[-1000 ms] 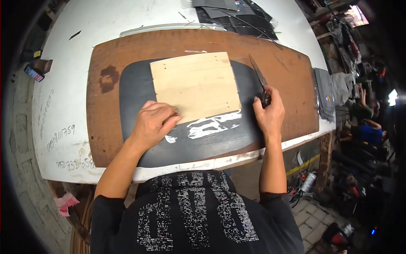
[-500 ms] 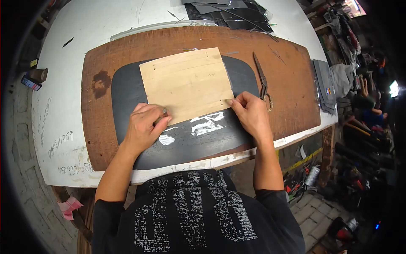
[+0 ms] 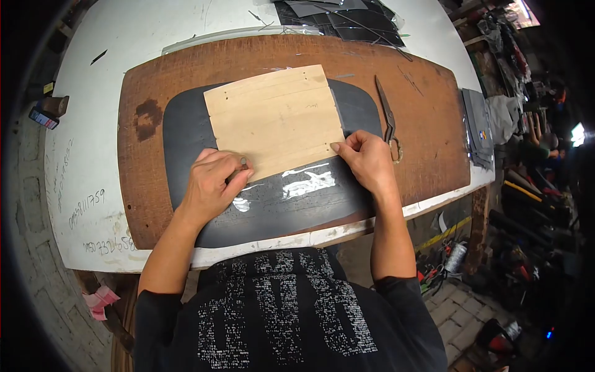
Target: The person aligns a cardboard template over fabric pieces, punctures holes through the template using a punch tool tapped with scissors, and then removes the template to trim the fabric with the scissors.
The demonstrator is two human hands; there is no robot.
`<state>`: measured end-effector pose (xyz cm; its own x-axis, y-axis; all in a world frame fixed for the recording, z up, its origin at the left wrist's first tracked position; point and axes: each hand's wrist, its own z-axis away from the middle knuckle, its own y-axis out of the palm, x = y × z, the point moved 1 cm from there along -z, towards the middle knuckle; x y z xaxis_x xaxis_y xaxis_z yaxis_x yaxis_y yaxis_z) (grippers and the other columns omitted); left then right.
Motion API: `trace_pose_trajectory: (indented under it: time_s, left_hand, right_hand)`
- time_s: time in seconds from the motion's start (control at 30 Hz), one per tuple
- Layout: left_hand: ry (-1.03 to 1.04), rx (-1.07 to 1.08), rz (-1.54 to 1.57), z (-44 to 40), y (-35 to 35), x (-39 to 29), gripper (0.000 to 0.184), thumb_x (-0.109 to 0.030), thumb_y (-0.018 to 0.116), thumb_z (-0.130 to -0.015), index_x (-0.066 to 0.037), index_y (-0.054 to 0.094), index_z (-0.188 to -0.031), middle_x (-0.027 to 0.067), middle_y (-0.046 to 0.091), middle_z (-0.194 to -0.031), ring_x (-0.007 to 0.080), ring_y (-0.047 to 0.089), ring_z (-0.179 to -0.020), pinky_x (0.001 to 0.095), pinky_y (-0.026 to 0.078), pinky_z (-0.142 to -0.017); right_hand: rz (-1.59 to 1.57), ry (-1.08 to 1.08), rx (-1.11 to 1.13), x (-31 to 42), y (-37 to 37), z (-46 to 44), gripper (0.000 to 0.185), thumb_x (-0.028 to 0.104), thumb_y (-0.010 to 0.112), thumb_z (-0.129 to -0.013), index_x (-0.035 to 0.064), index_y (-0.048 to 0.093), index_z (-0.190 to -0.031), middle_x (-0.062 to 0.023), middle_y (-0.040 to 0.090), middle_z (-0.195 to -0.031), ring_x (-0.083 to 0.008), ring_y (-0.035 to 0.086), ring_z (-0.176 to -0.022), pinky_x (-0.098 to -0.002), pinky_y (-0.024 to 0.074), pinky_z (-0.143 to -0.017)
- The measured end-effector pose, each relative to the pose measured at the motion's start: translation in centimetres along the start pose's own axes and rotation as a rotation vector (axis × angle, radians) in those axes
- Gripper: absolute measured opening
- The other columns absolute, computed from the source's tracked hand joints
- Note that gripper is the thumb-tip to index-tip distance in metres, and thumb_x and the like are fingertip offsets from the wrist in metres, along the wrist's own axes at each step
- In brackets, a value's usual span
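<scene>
A tan cardboard template with small holes near its corners lies on a black rounded mat. My left hand rests at its lower-left corner, fingers closed around a small grey metal piece whose end pokes out between thumb and forefinger. Most of that piece is hidden. At the lower-right corner, my right hand pinches the template between thumb and fingers. A thin clear plastic edge shows from beneath the template on its right side. Scissors lie just beyond my right hand.
A brown board under the mat sits on a white table. Dark sheet scraps are heaped at the back, with grey pieces at the right edge. A small box stands left. A person is far right.
The view has shifted slightly. Both hands keep their holds at the template's lower corners, and the template lies almost the same on the mat.
</scene>
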<state>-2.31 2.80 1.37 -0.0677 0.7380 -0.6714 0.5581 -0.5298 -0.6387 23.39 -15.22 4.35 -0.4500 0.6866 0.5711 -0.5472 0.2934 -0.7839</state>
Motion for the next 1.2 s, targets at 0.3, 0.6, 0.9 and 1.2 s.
trace_pose_trajectory:
  time_s: [0.3,0.6,0.9,1.2]
  left_hand:
    - [0.001,0.000,0.003,-0.1,-0.1,-0.1,0.010,-0.008,0.078,-0.086,-0.006,0.069,-0.082,0.0056,0.074,-0.086,0.0216,0.068,-0.076,0.0341,0.047,-0.079]
    - [0.001,0.003,0.007,0.0,0.0,0.0,0.010,-0.008,0.078,-0.085,-0.006,0.069,-0.082,0.0051,0.074,-0.085,0.0213,0.068,-0.075,0.0341,0.047,-0.079]
    - [-0.003,0.005,-0.007,0.0,0.0,0.0,0.010,-0.007,0.078,-0.085,-0.006,0.068,-0.082,0.0052,0.074,-0.086,0.0213,0.068,-0.075,0.0343,0.048,-0.079]
    - [0.052,0.028,-0.054,-0.1,-0.2,-0.4,0.007,-0.006,0.076,-0.085,-0.005,0.070,-0.086,0.0067,0.074,-0.087,0.0236,0.069,-0.076,0.0353,0.050,-0.080]
  right_hand:
    - [0.011,0.012,-0.022,0.6,0.0,0.7,0.033,0.030,0.079,-0.087,-0.0007,0.068,-0.082,-0.0203,0.070,-0.074,-0.0359,0.068,-0.069,-0.0443,0.0523,-0.067]
    - [-0.015,-0.010,-0.032,0.3,0.1,0.9,0.031,0.028,0.079,-0.087,-0.0008,0.068,-0.081,-0.0191,0.069,-0.074,-0.0346,0.067,-0.068,-0.0436,0.0518,-0.066]
    - [0.031,-0.009,-0.059,0.8,0.1,1.1,0.031,0.028,0.080,-0.086,0.0008,0.066,-0.078,-0.0174,0.068,-0.071,-0.0348,0.068,-0.069,-0.0446,0.0521,-0.066]
    - [0.120,0.010,-0.079,1.6,0.2,1.6,0.044,0.025,0.080,-0.086,0.0080,0.058,-0.120,-0.0149,0.071,-0.081,-0.0375,0.072,-0.080,-0.0472,0.0541,-0.071]
